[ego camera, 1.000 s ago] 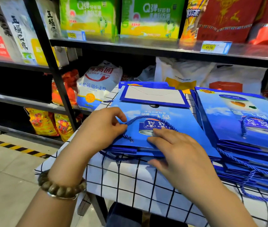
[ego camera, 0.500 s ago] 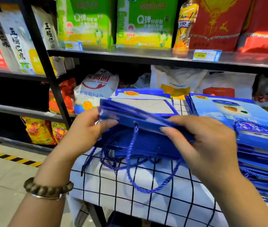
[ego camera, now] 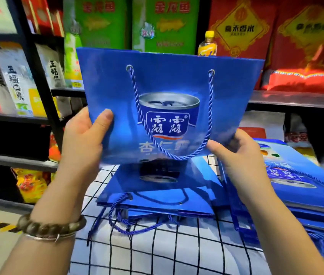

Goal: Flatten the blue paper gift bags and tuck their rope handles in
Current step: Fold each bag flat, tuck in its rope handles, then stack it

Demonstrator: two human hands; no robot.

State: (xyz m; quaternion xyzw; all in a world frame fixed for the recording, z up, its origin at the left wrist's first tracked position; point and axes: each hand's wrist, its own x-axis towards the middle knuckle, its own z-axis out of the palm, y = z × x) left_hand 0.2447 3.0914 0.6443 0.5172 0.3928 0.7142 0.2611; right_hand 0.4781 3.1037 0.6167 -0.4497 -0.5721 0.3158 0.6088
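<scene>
Blue gift bag (ego camera: pixel 167 82) upright above worktop (ego camera: pixel 157 255), long axis running left hand (ego camera: pixel 85 139) to right hand (ego camera: pixel 240 155), each gripping lower side edge. Rope handle (ego camera: pixel 209 116) hangs down near face, loop bottom nearest right hand.

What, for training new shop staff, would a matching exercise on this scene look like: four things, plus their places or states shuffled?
Things
1. held gift bag
2. its rope handle
3. bead bracelet
4. yellow-capped bottle

Places or states
A. worn on a wrist
B. hangs loose over the printed front
C. shows above the bag's top edge
D. upright between the left hand and right hand

Pairs: 1-D, 2-B, 3-A, 4-C.
</scene>
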